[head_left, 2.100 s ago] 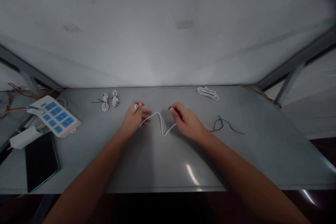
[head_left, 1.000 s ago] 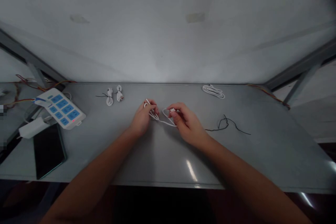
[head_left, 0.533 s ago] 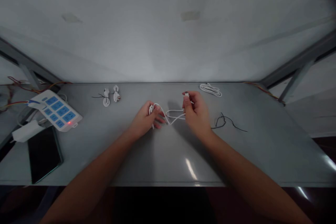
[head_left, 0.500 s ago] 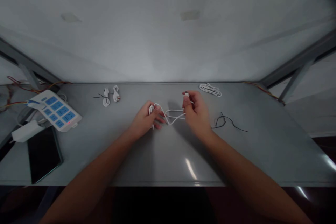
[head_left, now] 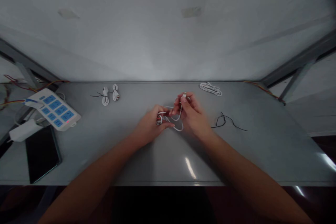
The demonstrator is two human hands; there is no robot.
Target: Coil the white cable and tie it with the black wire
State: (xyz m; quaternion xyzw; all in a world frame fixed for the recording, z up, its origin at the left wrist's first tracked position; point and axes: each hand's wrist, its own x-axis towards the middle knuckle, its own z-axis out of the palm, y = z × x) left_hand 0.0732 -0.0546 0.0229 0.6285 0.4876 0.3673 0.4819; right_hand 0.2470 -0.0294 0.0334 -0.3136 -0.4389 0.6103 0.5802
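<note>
A: State of left hand (head_left: 150, 126)?
B: Closed around gathered loops of the white cable (head_left: 178, 129), low over mid-bench (head_left: 147, 161).
A: And right hand (head_left: 193, 114)?
B: Fingertips pinch the cable's plug end (head_left: 184, 95), just above the loops. Hands almost touching.
A: Surroundings?
B: Black twist wire (head_left: 226, 121) lies near the right hand, loose white coil (head_left: 210, 89) behind it. Two tied cable bundles (head_left: 105, 98) and power strip (head_left: 54, 112) well apart, to the left.

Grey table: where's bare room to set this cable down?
Free: near strip between black tablet and left forearm; right end beyond thin black wire. Crowded: left edge by white power strip; centre, left hand and right hand gripping white cable.
</note>
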